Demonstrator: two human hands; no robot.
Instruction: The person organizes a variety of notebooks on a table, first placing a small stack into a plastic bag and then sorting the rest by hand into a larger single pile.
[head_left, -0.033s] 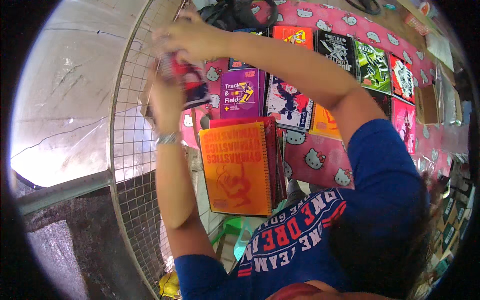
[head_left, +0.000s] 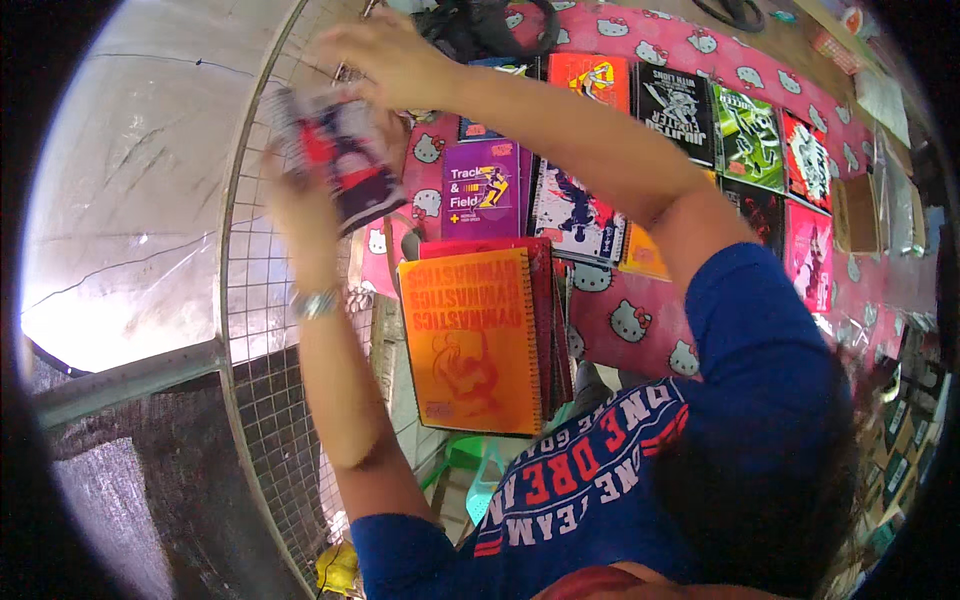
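Head view: both my arms reach far forward and to my left, the two hands raised close together beside the upright wire mesh panel (head_left: 265,410). My left forearm (head_left: 345,390) runs nearly straight ahead from the dark-blue sleeve, tipped slightly leftward, elbow only a little bent, a silvery metal wristwatch (head_left: 316,304) at the wrist. My left hand (head_left: 298,205) is blurred but closed round the near left side of a red, white and dark-blue notebook (head_left: 350,155), which is tilted, mostly between my two hands; whether one or several, I cannot tell. My right forearm (head_left: 540,125) crosses leftward over the table, elbow bent and out to the side. My right hand (head_left: 388,62) arches above the far edge of that notebook, fingers curved and pointing left; motion blur, so contact or grip I cannot tell. Nearer me, below the hands, a stack topped by an orange spiral-bound notebook (head_left: 470,345), binding to the right. Just beyond it, a purple notebook (head_left: 485,190) lies on the pink cat-print tablecloth (head_left: 600,350), passed over by neither forearm.
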